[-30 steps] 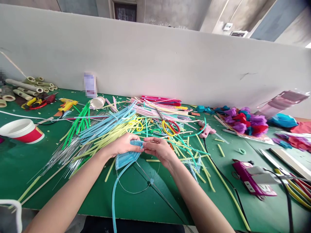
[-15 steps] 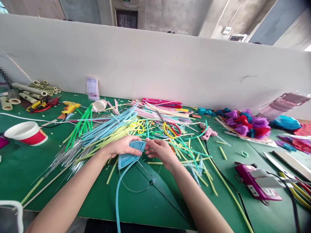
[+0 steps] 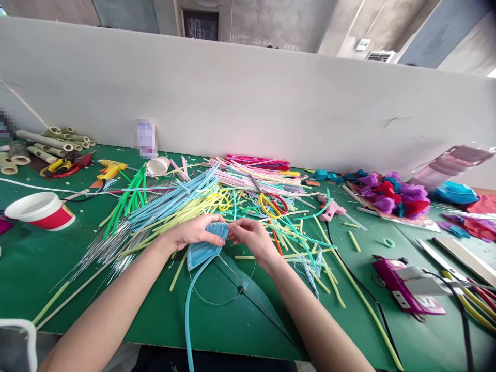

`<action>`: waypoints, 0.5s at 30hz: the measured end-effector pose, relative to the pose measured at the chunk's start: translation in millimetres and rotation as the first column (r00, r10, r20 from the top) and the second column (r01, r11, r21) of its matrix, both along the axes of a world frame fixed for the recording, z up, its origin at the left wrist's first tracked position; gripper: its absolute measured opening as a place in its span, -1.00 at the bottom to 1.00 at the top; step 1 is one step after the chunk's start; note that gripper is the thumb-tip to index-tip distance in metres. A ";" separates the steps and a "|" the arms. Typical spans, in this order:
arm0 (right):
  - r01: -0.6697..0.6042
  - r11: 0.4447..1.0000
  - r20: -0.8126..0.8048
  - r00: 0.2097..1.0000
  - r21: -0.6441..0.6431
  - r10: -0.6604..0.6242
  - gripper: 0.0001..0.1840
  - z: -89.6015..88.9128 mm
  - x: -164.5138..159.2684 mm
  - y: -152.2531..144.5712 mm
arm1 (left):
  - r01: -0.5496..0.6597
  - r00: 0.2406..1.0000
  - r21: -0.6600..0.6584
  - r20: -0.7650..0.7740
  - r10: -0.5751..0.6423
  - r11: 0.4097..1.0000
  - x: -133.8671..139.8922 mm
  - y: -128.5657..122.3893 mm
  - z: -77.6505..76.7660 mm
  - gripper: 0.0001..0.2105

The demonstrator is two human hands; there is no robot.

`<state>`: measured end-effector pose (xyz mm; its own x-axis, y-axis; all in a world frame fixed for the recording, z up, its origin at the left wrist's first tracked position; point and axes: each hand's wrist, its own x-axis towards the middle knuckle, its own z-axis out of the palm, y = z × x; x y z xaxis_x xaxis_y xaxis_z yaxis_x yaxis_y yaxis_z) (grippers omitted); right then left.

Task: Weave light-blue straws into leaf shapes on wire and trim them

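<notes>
A blue panel of side-by-side chenille stems (image 3: 202, 253) is held above the green table, worked onto a thin wire frame (image 3: 228, 300) with a ring and crossing wires. My left hand (image 3: 194, 232) grips it from the left, thumb across its face. The fingers of my right hand (image 3: 250, 236) are pinched together at the panel's upper right edge; whatever bit lies between the fingertips is too small to make out. From the panel's lower side a long blue chenille stem (image 3: 187, 315) curves down past the table's front edge.
Heaped chenille stems (image 3: 174, 199) lie behind my hands, with scissors (image 3: 273, 205) on top. Left are a paper cup (image 3: 41, 211), a yellow glue gun (image 3: 111, 169) and bamboo pieces (image 3: 54, 144). Right are a pink glue gun (image 3: 331, 207), a purple power strip (image 3: 403, 289) and cables.
My right hand has moved slightly left, and its spread fingers have closed into a pinch at the blue panel's edge. My left hand keeps its grip.
</notes>
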<state>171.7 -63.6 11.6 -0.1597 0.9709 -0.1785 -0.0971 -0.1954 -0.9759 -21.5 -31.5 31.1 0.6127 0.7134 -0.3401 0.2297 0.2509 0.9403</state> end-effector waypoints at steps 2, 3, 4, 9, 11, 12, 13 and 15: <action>-0.065 0.998 -0.045 0.997 -0.017 0.064 -0.60 2.8 4.2 0.0 | -0.016 0.999 -0.026 0.027 0.017 1.000 -0.6 -0.1 0.6 -0.56; -0.109 0.993 -0.083 0.991 -0.035 0.106 -0.58 4.6 7.7 0.7 | -0.031 0.999 -0.035 0.037 0.032 0.999 -1.5 0.1 0.8 -0.56; -0.148 0.988 -0.124 0.982 -0.053 0.141 -0.55 6.4 12.1 1.8 | -0.051 0.998 -0.043 0.044 0.053 0.998 -3.0 0.7 0.9 -0.55; -0.072 0.996 -0.214 0.975 -0.048 0.060 -0.56 9.7 36.6 12.7 | -0.267 0.952 -0.057 0.142 0.272 0.962 -16.9 7.5 3.0 -0.59; -0.050 0.998 -0.213 0.976 -0.045 0.039 -0.60 8.2 41.9 15.9 | -0.302 0.923 -0.074 0.225 0.311 0.950 -22.9 10.6 6.1 -0.69; -0.059 0.997 -0.212 0.976 -0.047 0.048 -0.61 7.6 42.8 16.5 | -0.313 0.907 -0.084 0.267 0.324 0.946 -25.3 11.9 8.1 -0.74; -0.074 0.996 -0.211 0.975 -0.047 0.063 -0.62 7.2 42.5 16.3 | -0.332 0.885 -0.095 0.312 0.345 0.938 -27.3 13.0 10.2 -0.77; -0.101 0.994 -0.200 0.975 -0.034 0.093 -0.62 7.9 38.6 13.7 | -0.402 0.819 -0.134 0.390 0.422 0.906 -29.1 14.5 13.9 -0.79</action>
